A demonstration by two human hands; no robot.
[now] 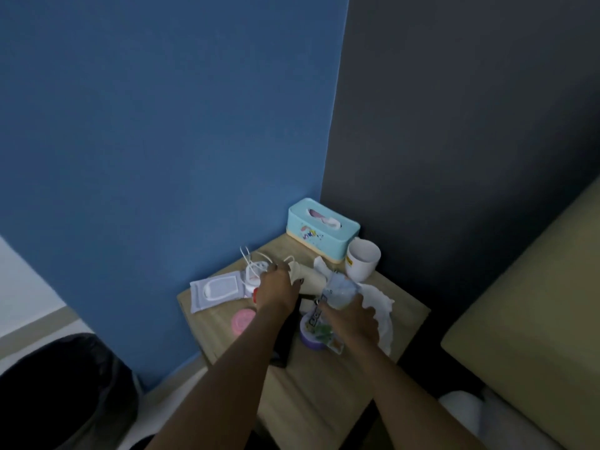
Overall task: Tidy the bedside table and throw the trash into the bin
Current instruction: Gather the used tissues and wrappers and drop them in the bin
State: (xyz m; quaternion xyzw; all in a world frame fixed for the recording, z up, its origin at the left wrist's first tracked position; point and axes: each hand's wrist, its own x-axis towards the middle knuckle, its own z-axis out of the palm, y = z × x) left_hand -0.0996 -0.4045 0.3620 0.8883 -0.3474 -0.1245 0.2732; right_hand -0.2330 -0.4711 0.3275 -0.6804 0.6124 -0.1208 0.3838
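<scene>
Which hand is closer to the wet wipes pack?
Left. The left hand, gripping a beige roll, is just right of the wipes pack; the right hand, farther right, holds clear plastic.

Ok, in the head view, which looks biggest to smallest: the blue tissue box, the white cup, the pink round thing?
Tissue box
white cup
pink round thing; an arm partly hides the last, so that is less sure.

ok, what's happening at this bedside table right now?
A person is clearing a cluttered table. The left hand grips a cream roll, hard to identify. The right hand grips crumpled clear plastic, probably a bottle. Both are low over the tabletop. A tissue box, mug and wipes pack sit nearby. The bin stands on the floor to the left.
</scene>
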